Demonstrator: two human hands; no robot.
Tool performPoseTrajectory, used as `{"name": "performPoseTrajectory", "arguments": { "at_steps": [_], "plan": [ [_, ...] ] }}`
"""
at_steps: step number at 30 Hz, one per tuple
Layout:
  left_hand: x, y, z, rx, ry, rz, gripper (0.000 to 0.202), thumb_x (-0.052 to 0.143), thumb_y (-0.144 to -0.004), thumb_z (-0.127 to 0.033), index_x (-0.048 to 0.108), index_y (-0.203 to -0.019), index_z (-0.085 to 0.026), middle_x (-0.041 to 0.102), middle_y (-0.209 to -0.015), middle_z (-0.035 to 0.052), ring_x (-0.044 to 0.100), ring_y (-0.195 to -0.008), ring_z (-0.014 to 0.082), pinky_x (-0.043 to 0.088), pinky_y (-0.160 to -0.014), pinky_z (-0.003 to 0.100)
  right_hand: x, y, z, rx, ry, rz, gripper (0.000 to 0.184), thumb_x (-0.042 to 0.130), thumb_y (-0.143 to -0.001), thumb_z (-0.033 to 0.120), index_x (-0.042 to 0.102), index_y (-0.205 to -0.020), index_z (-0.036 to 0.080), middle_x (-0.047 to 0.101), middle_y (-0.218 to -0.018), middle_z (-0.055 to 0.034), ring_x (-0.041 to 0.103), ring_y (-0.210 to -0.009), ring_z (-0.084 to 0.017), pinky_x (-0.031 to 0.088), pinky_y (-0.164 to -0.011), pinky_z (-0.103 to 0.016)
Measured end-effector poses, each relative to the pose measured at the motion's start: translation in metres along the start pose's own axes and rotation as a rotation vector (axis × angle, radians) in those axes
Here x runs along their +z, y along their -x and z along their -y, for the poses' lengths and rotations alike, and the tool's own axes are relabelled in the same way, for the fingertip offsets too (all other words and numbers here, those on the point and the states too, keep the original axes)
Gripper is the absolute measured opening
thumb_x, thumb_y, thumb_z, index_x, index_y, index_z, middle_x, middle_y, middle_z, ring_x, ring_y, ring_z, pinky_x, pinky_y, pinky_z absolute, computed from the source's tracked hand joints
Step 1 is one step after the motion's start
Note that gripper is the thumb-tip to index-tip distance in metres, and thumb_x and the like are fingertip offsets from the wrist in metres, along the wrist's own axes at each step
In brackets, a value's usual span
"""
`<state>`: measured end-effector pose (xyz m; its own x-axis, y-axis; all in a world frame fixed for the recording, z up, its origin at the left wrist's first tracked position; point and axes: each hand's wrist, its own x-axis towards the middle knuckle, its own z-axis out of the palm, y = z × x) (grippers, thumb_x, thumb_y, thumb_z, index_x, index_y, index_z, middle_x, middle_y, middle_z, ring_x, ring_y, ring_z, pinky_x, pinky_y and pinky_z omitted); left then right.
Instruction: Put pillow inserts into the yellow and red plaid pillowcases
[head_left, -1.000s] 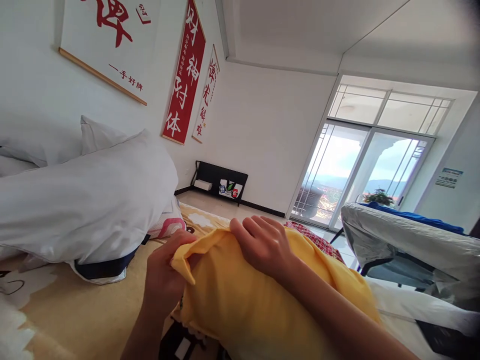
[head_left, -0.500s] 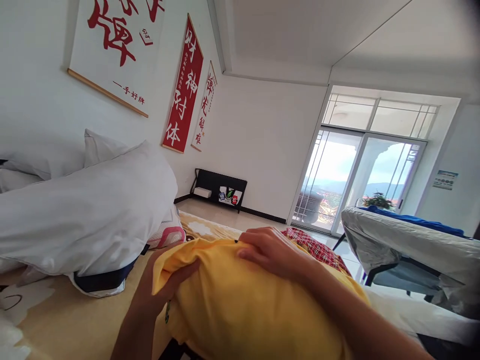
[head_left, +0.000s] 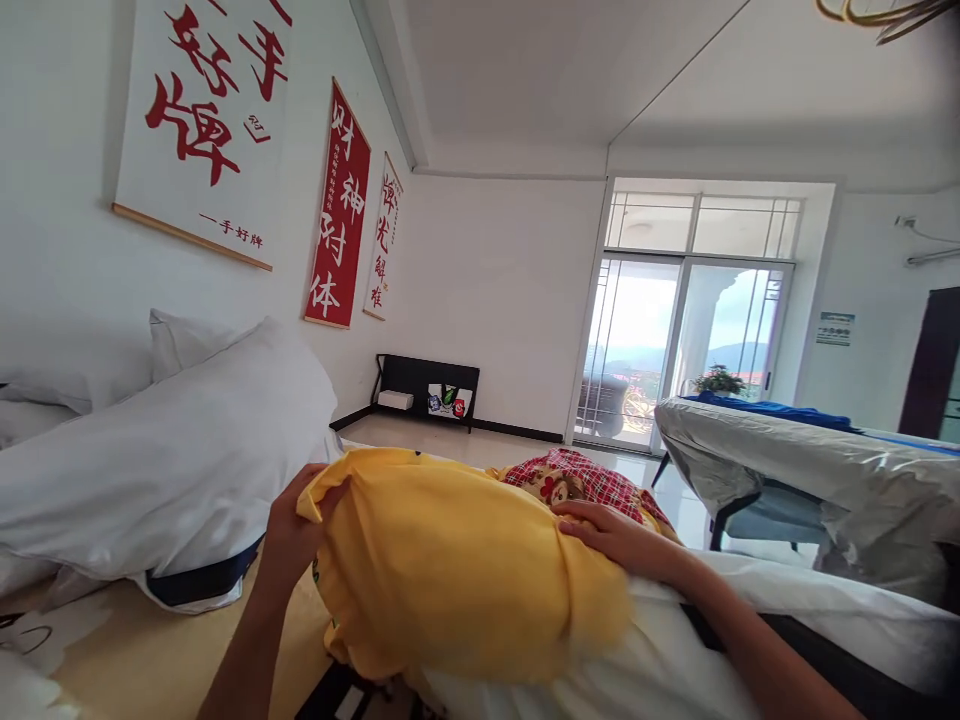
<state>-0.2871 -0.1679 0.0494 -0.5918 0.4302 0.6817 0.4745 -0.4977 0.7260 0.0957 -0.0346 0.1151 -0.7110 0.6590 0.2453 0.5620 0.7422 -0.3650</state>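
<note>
A yellow pillowcase [head_left: 450, 560] bulges over a pillow in front of me on the bed. My left hand [head_left: 292, 530] pinches its near left corner, fingers closed on the cloth. My right hand [head_left: 611, 530] lies on the far right side of the yellow cloth, fingers stretched along it. A red checked patterned fabric [head_left: 581, 480] shows just behind that hand. White bedding [head_left: 675, 670] lies under my right forearm.
A heap of white pillows and duvet [head_left: 165, 450] lies at the left over a yellow patterned sheet [head_left: 150, 650]. Red and white scrolls [head_left: 337, 210] hang on the left wall. A table under a silver cover [head_left: 787, 460] stands at the right, glass balcony doors [head_left: 675, 350] behind.
My right hand slid from the top middle of the yellow pillowcase to its far right side. The left hand kept its pinch on the corner. The view tilted and swung right.
</note>
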Motion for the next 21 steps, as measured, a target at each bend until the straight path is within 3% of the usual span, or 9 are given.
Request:
{"name": "performPoseTrajectory", "arguments": {
  "at_steps": [2,4,8,11,14,16,18,20,21],
  "plan": [
    [0.005,-0.008,-0.001,-0.027,0.018,-0.023,0.036,0.077,-0.065,-0.046,0.065,-0.082,-0.016,0.066,-0.075,0.0010,0.061,-0.074,0.0187,0.048,-0.064,0.025,-0.002,-0.005,-0.002,-0.003,0.048,0.028,0.049,0.045,-0.088,0.061,0.068,-0.103,0.021,0.071,-0.101,-0.0070,0.064,-0.092,-0.024,0.049,-0.080,-0.036],
    [0.010,-0.018,-0.004,-0.134,0.145,-0.064,0.042,0.079,-0.061,-0.048,0.065,-0.083,-0.014,0.068,-0.076,0.0030,0.063,-0.075,0.0209,0.051,-0.064,0.027,-0.012,-0.008,-0.002,0.006,0.137,-0.035,0.046,0.047,-0.086,0.061,0.067,-0.096,0.021,0.071,-0.091,-0.0049,0.064,-0.083,-0.021,0.046,-0.072,-0.032],
    [0.017,-0.041,-0.031,-0.340,0.461,-0.122,0.046,0.083,-0.055,-0.038,0.066,-0.089,-0.012,0.072,-0.081,0.0063,0.068,-0.077,0.0235,0.057,-0.068,0.033,-0.054,-0.001,0.002,0.125,0.513,-0.402,0.051,0.048,-0.082,0.070,0.066,-0.088,0.023,0.068,-0.072,-0.0033,0.060,-0.070,-0.021,0.037,-0.063,-0.029],
    [0.019,-0.061,-0.062,-0.303,0.487,-0.188,0.039,0.082,-0.058,-0.030,0.068,-0.090,-0.013,0.073,-0.081,0.0053,0.070,-0.078,0.0228,0.060,-0.070,0.033,-0.081,0.016,0.006,0.149,0.807,-0.670,0.058,0.044,-0.082,0.074,0.066,-0.075,0.021,0.063,-0.064,-0.0069,0.059,-0.068,-0.023,0.032,-0.060,-0.030],
    [0.019,-0.075,-0.079,-0.267,0.436,-0.117,0.039,0.083,-0.058,-0.030,0.070,-0.092,-0.013,0.074,-0.085,0.0063,0.070,-0.079,0.0233,0.060,-0.067,0.031,-0.079,0.033,0.010,0.113,0.841,-0.783,0.055,0.036,-0.091,0.062,0.065,-0.071,0.020,0.066,-0.070,-0.0101,0.060,-0.077,-0.024,0.035,-0.066,-0.032],
    [0.018,-0.079,-0.077,-0.323,0.361,0.009,0.043,0.085,-0.055,-0.031,0.071,-0.090,-0.012,0.075,-0.085,0.0086,0.070,-0.077,0.0240,0.059,-0.064,0.030,-0.062,0.041,0.009,0.052,0.716,-0.614,0.045,0.035,-0.094,0.051,0.068,-0.085,0.022,0.069,-0.081,-0.0088,0.062,-0.081,-0.024,0.038,-0.070,-0.032],
    [0.014,-0.078,-0.067,-0.397,0.263,0.156,0.046,0.088,-0.051,-0.034,0.072,-0.088,-0.011,0.075,-0.085,0.0108,0.070,-0.075,0.0247,0.059,-0.062,0.029,-0.042,0.044,0.004,0.009,0.527,-0.275,0.036,0.037,-0.094,0.044,0.068,-0.095,0.025,0.070,-0.085,-0.0056,0.062,-0.077,-0.021,0.041,-0.067,-0.030],
    [0.005,-0.075,-0.057,-0.467,0.182,0.352,0.048,0.089,-0.050,-0.037,0.072,-0.087,-0.010,0.075,-0.085,0.0126,0.070,-0.075,0.0255,0.058,-0.060,0.029,-0.029,0.046,-0.002,0.028,0.396,-0.004,0.030,0.041,-0.093,0.040,0.067,-0.092,0.025,0.069,-0.081,-0.0038,0.061,-0.070,-0.019,0.041,-0.063,-0.029],
    [0.000,-0.073,-0.054,-0.499,0.150,0.452,0.048,0.089,-0.050,-0.038,0.072,-0.086,-0.011,0.075,-0.085,0.0132,0.070,-0.074,0.0258,0.058,-0.059,0.029,-0.026,0.046,-0.004,0.048,0.389,0.055,0.028,0.043,-0.092,0.038,0.066,-0.088,0.024,0.068,-0.079,-0.0039,0.061,-0.068,-0.019,0.041,-0.062,-0.029]
  ]
}}
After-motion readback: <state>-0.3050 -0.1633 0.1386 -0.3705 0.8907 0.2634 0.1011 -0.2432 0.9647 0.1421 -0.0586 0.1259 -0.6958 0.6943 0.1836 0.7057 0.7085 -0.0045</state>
